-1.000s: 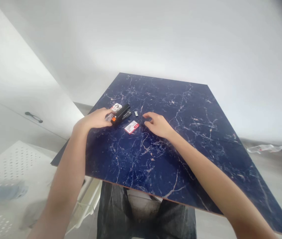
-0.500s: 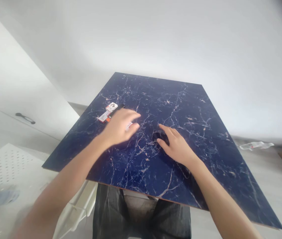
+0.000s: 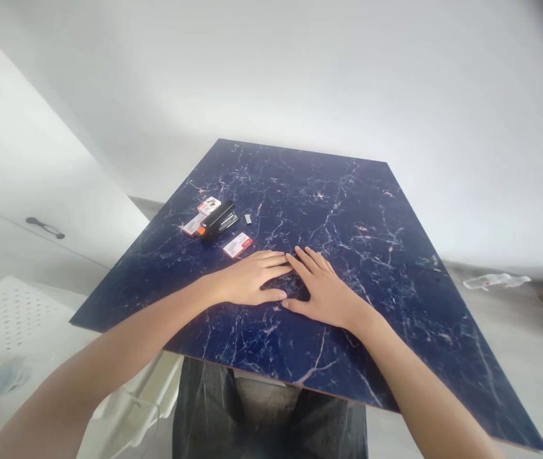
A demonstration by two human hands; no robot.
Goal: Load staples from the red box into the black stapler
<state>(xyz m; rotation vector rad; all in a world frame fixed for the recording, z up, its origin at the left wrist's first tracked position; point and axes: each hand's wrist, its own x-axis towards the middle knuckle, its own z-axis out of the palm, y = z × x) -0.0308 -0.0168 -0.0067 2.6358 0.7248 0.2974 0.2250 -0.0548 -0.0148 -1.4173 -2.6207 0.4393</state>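
Observation:
My left hand (image 3: 258,278) lies flat on the dark blue marbled tabletop (image 3: 261,344), fingers stretched to the right and holding nothing. Its fingertips meet those of my right hand (image 3: 319,284), which also rests flat with its fingers apart. Just beyond my left hand is a small red-and-white box (image 3: 237,245). Farther back on the left sits a black stapler (image 3: 218,220) with an orange part at its near end. Two more small boxes lie against its left side, one white box (image 3: 209,205) behind and another box (image 3: 193,224) nearer. A short strip of staples (image 3: 247,218) is right of the stapler.
White walls (image 3: 300,76) stand behind the table, and a white cabinet with a dark handle (image 3: 45,227) is at the left. A perforated white chair (image 3: 17,325) is at the lower left. Clear plastic packaging (image 3: 496,281) lies beyond the table's right edge.
My left hand has moved right and nearer, away from the stapler, uncovering it, a box and the staple strip. My right hand has come slightly left, and the fingertips now meet.

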